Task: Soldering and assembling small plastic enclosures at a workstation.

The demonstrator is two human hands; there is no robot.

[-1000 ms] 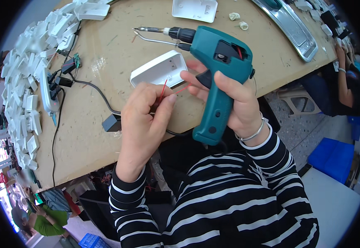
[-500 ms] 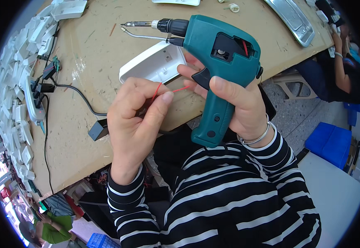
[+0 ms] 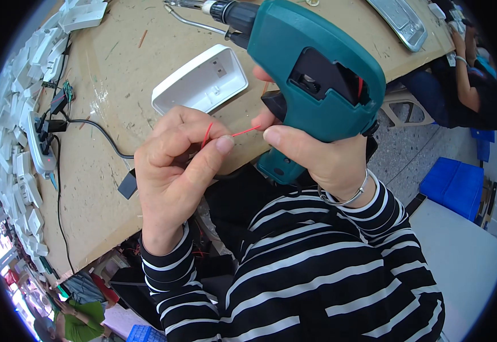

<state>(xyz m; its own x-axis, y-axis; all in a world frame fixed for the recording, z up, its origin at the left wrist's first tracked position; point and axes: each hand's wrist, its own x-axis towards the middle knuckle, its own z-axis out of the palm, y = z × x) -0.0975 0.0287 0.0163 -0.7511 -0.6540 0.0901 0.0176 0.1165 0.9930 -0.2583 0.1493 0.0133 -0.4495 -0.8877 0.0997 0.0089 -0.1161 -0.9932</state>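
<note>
Red wire stretched between 2 hands, soldering gun in the right

White plastic housings [image 3: 23,148] lie heaped along the left side of the brown tabletop [image 3: 97,196]. Just beside them, a white power strip [image 3: 41,145] has black plugs in it, and a small green circuit board [image 3: 67,89] sits near its upper end. A black cable [image 3: 104,135] curves rightward over the board surface toward a dark block [image 3: 127,184], which is partly covered by the left hand [image 3: 171,157].

That hand pinches a thin red wire [image 3: 245,131] between thumb and index finger; 1 short length sticks up past the knuckle, the other runs right. Just beyond, an open white housing [image 3: 194,85] lies tilted to the view, hollow side up.

The wire's free end meets the right hand [image 3: 328,162], whose thumb and a fingertip are close together there; whether they squeeze it, I cannot tell. The same hand holds a green soldering gun [image 3: 311,111], thumb across its handle, other fingers mostly hidden behind, metal tip pointing left. A bracelet [image 3: 351,196] circles the wrist.

Farther right are a metal tray [image 3: 399,20], a blue box [image 3: 452,185] and a seated co-worker [image 3: 465,94].
</note>
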